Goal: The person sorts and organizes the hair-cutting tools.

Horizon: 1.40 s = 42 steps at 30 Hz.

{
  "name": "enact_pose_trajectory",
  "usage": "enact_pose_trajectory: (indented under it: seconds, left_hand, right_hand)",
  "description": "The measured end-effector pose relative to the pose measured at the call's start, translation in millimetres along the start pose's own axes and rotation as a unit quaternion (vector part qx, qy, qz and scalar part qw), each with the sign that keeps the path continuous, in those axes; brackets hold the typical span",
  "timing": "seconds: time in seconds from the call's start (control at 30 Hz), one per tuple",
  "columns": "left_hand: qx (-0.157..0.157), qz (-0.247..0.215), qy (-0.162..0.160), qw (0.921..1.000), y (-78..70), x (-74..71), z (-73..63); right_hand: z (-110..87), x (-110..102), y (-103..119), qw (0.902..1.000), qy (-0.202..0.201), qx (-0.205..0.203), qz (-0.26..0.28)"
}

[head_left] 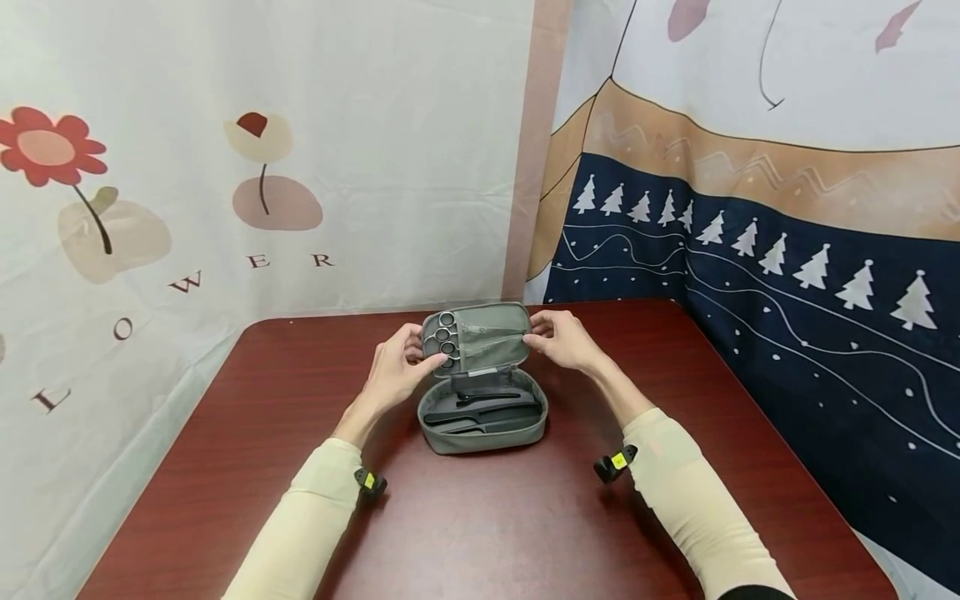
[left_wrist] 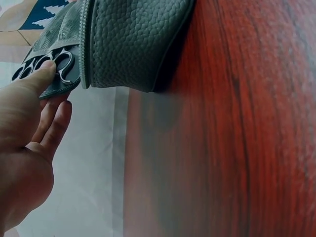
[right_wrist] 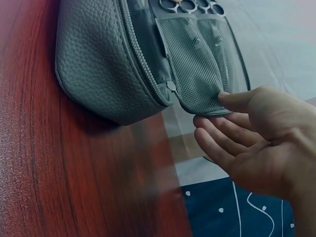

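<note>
A grey-green zippered case (head_left: 483, 445) lies unzipped on the table, its lid (head_left: 495, 313) raised at the back. My left hand (head_left: 396, 367) pinches the lid's left edge, the thumb over the ring handles of scissors (left_wrist: 64, 60) and the other fingers behind. On the opposite side, my right hand (head_left: 564, 340) holds the lid's right edge between thumb and fingers, the thumb on the mesh pocket (right_wrist: 197, 64). Two pairs of scissors (head_left: 442, 333) stick out of that pocket, blades under the mesh. Black combs (head_left: 487, 412) and a black clip (head_left: 487, 395) lie in the base.
The dark red wooden table (head_left: 465, 525) has rounded back corners. Behind it hangs a pale curtain (head_left: 405, 167) with printed flowers, and a navy cloth with white trees (head_left: 750, 333) runs along the right side. A small black wrist camera sits at each sleeve.
</note>
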State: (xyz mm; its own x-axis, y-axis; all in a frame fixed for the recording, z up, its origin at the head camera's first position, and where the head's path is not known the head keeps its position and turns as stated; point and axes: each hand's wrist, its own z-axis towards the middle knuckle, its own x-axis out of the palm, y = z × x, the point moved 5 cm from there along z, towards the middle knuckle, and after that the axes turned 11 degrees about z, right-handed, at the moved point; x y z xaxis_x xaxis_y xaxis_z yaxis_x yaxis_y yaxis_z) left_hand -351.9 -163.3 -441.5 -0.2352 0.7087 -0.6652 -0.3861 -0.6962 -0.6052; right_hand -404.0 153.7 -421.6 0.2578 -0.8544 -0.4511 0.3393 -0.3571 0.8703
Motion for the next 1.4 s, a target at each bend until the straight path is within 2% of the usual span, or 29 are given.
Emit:
enact_pose_trajectory:
  seconds: [0.2, 0.37, 0.47, 0.63, 0.8, 0.9, 1.07, 1.23, 1.4]
  left_hand:
    - [0.020, -0.016, 0.008, 0.9997, -3.6, -2.6, -0.2]
    - [0.024, -0.025, 0.027, 0.9990, -7.1, -5.0, -2.5]
    - [0.037, -0.022, 0.036, 0.9984, -10.7, -6.6, -5.5]
    - [0.062, 0.007, 0.040, 0.9973, -15.0, -9.1, -12.1]
    - [0.094, 0.038, 0.032, 0.9943, -17.2, -10.1, -18.4]
    - [0.118, 0.042, 0.028, 0.9917, -18.7, -8.8, -22.2]
    - [0.139, 0.044, 0.024, 0.9891, -19.6, -6.0, -30.3]
    - [0.175, 0.070, 0.002, 0.9821, -22.9, -4.8, -38.1]
    - [0.203, 0.088, -0.016, 0.9750, -25.8, -2.9, -43.9]
  right_hand:
    - [-1.0, -2.8, 2.3, 0.9998, -0.003, -0.019, -0.011]
    - [-7.0, -4.5, 4.4, 0.9987, 0.012, -0.045, -0.020]
    - [-11.8, -5.0, 5.8, 0.9972, 0.021, -0.065, -0.030]
    - [-21.4, -4.3, 8.2, 0.9947, 0.029, -0.087, -0.045]
    - [-33.7, -2.5, 8.4, 0.9923, 0.033, -0.102, -0.063]
    - [-41.3, -0.5, 9.8, 0.9900, 0.037, -0.116, -0.071]
    - [-52.6, 3.3, 11.8, 0.9833, 0.043, -0.152, -0.092]
    - [-60.6, 7.6, 8.7, 0.9752, 0.043, -0.185, -0.113]
    - [-67.8, 11.4, 6.8, 0.9688, 0.039, -0.218, -0.111]
